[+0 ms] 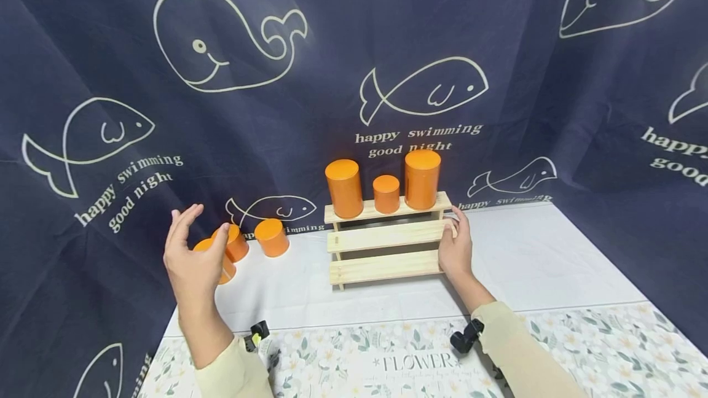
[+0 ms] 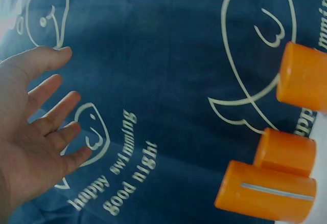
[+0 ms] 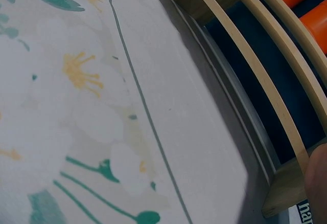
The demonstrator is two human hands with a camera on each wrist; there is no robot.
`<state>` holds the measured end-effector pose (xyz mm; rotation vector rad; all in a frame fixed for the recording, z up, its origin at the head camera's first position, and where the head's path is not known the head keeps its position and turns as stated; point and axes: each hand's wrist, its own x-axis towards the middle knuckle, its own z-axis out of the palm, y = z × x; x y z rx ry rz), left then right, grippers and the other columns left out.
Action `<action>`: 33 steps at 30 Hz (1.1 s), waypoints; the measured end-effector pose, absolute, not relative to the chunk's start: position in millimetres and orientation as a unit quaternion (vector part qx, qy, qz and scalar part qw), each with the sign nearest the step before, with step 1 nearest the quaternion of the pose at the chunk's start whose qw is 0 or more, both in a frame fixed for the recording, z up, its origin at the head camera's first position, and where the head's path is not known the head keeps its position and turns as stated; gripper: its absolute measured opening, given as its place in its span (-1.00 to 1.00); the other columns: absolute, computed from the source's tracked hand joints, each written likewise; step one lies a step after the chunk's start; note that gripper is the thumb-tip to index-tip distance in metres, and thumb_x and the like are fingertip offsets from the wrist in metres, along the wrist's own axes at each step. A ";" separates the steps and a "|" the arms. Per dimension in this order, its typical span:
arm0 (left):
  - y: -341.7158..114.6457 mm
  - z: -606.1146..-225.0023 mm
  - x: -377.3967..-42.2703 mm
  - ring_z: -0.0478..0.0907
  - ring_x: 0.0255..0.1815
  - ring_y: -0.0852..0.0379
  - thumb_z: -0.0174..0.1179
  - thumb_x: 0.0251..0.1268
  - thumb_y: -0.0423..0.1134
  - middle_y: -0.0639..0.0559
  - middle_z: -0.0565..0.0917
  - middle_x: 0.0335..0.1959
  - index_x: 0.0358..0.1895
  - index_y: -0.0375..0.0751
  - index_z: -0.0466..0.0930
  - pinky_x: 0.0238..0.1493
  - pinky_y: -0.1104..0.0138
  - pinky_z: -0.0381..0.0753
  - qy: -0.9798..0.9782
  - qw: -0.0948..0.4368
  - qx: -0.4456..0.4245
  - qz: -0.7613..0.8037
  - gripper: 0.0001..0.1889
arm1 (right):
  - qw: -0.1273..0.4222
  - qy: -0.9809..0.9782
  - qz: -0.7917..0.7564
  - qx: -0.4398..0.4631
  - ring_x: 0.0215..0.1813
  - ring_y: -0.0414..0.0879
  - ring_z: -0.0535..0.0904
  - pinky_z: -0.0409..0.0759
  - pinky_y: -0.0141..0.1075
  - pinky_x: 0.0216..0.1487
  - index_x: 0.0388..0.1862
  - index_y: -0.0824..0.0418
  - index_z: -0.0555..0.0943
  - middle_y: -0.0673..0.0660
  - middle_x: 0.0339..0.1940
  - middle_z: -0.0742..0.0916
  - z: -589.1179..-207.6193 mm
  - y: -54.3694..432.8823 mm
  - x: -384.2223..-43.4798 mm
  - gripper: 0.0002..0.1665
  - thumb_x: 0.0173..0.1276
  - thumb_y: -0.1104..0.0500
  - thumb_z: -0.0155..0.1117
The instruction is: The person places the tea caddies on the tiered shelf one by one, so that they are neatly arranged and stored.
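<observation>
My left hand (image 1: 193, 263) is raised at the left with fingers spread and nothing in it. Behind it on the table stand orange cylindrical canisters: one (image 1: 227, 272) partly hidden by the hand, a second (image 1: 236, 244), and a third (image 1: 271, 238) farther right. The left wrist view shows a pale stripe down the nearest canister (image 2: 260, 203). My right hand (image 1: 459, 253) grips the right end of a three-tier wooden rack (image 1: 387, 268). On its top tier stand a tall orange canister (image 1: 345, 192), a short one (image 1: 386, 196) and another tall one (image 1: 423, 182).
A dark blue curtain (image 1: 321, 134) with white fish and whale drawings hangs close behind the rack and canisters. The white table (image 1: 531, 257) has a flower-patterned cover (image 1: 581, 343) along its front part. The rack's lower two tiers hold nothing.
</observation>
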<state>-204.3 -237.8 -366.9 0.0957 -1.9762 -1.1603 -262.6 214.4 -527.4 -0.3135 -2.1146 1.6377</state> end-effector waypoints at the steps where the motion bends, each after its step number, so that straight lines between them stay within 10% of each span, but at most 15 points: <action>1: -240.1 -369.0 -205.2 0.25 0.71 0.14 0.52 0.19 -0.34 -0.05 0.64 0.41 0.31 -0.12 0.69 0.73 0.20 0.20 -0.787 0.405 0.047 -0.463 -0.45 | 0.223 -0.766 0.592 -0.113 0.56 0.27 0.44 0.36 0.13 0.62 0.73 0.05 0.09 0.37 0.50 0.52 -527.4 214.3 -262.8 -0.35 0.74 0.23 -0.20; 10: -249.7 -386.5 -218.2 0.49 0.50 0.01 0.49 0.25 -0.30 -0.05 0.68 0.37 0.42 0.02 0.60 0.64 0.19 0.34 -0.791 0.354 0.076 -0.494 -0.37 | 0.225 -0.769 0.588 -0.112 0.58 0.28 0.42 0.33 0.14 0.63 0.72 0.08 0.10 0.38 0.50 0.52 -526.5 214.7 -262.8 -0.36 0.74 0.22 -0.19; 33: -273.6 -430.8 -247.6 0.39 0.57 0.02 0.45 0.26 -0.40 -0.08 0.47 0.57 0.53 -0.03 0.46 0.65 0.17 0.34 -0.720 0.353 0.140 -0.581 -0.26 | 0.232 -0.758 0.598 -0.116 0.59 0.25 0.42 0.34 0.10 0.64 0.71 0.09 0.15 0.39 0.49 0.54 -523.9 211.4 -261.3 -0.34 0.70 0.28 -0.15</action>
